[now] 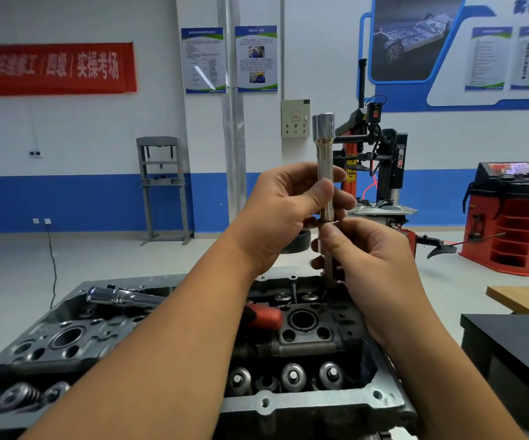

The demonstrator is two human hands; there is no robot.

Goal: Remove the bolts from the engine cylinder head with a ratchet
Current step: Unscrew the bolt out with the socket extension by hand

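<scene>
I hold a long chrome socket (324,160) upright in front of me, above the engine cylinder head (301,331). My left hand (285,211) grips the socket's shaft around its middle. A dark bolt (329,268) hangs from the socket's lower end, and my right hand (364,258) pinches the bolt just under its washer. The ratchet (123,296), chrome with a red grip (264,315), lies across the top of the cylinder head, partly hidden behind my left forearm.
Valve springs (293,376) line the cylinder head's near side. A black table (510,341) and a wooden top (523,298) stand at the right. Behind are a grey press frame (163,188), a tyre changer (380,173) and a red wheel balancer (510,217).
</scene>
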